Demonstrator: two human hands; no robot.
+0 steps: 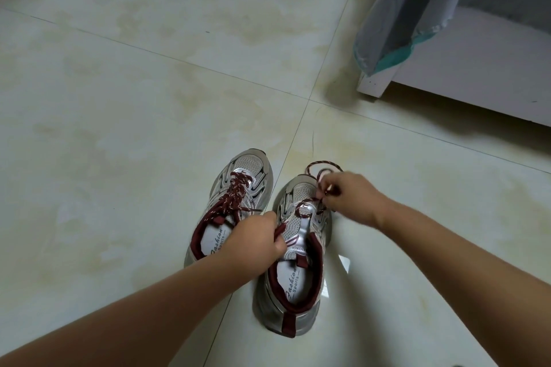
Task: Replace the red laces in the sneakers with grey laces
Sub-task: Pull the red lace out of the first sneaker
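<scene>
Two silver-and-white mesh sneakers with maroon collars stood side by side on the pale tiled floor (pixel 149 83), toes pointing away from the wearer of the camera. The left sneaker (pixel 235 202) remained fully laced with its dark red speckled lace (pixel 235 191). The right sneaker (pixel 298 271) sat just beside it and slightly nearer the camera; its dark red speckled lace (pixel 323 164) was largely pulled out, threaded only through the eyelets nearest the toe, with a loose loop lying on the floor beyond the toe.

The left hand (pixel 261 240) was curled, pinching one end of that loosened lace above the right sneaker's tongue (the printed insole showed below it). The right hand (pixel 348 197) was curled over the toe area, fingers pinching the lace near the front eyelets.

At upper right stood a white board-sided furniture base (pixel 465 80), with a sheer grey cloth edged in teal (pixel 396 24) hanging over its corner. No grey laces could be made out.
</scene>
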